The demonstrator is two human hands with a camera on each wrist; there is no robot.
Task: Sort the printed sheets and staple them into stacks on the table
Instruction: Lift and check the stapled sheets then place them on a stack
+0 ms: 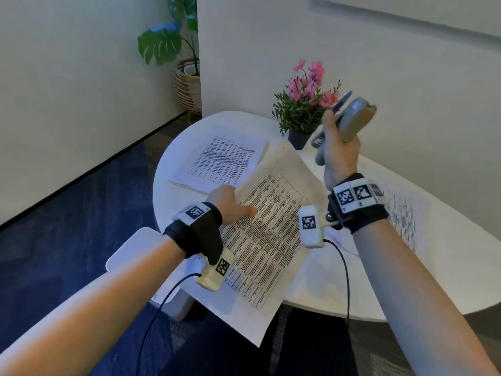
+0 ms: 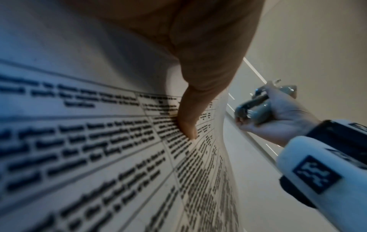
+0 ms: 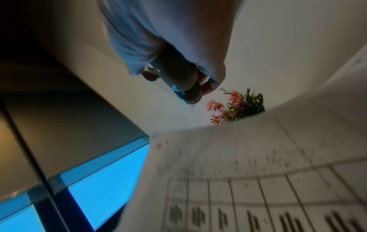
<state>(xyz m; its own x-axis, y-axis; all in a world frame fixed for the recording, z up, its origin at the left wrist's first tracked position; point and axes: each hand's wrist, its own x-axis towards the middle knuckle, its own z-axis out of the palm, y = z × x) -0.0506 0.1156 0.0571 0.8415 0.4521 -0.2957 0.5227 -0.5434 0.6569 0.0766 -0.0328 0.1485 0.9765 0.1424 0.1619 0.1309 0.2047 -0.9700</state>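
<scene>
My left hand (image 1: 230, 203) holds a set of printed table sheets (image 1: 267, 234) lifted off the white table (image 1: 447, 280); the thumb (image 2: 188, 124) lies on the printed face and the fingers are hidden behind the paper. The sheets (image 3: 258, 180) hang past the table's near edge. My right hand (image 1: 339, 147) is raised above the table and grips a grey stapler (image 1: 352, 118), also seen as stapler (image 2: 256, 106) and stapler (image 3: 178, 78). A second printed stack (image 1: 225, 158) lies flat at the far left of the table. Another printed sheet (image 1: 404, 218) lies under my right forearm.
A potted plant with pink flowers (image 1: 306, 104) stands at the back of the table next to the wall, just left of the raised stapler. A large leafy plant in a wicker basket (image 1: 187, 85) stands on the floor behind. A white stool (image 1: 141, 253) sits under my left forearm.
</scene>
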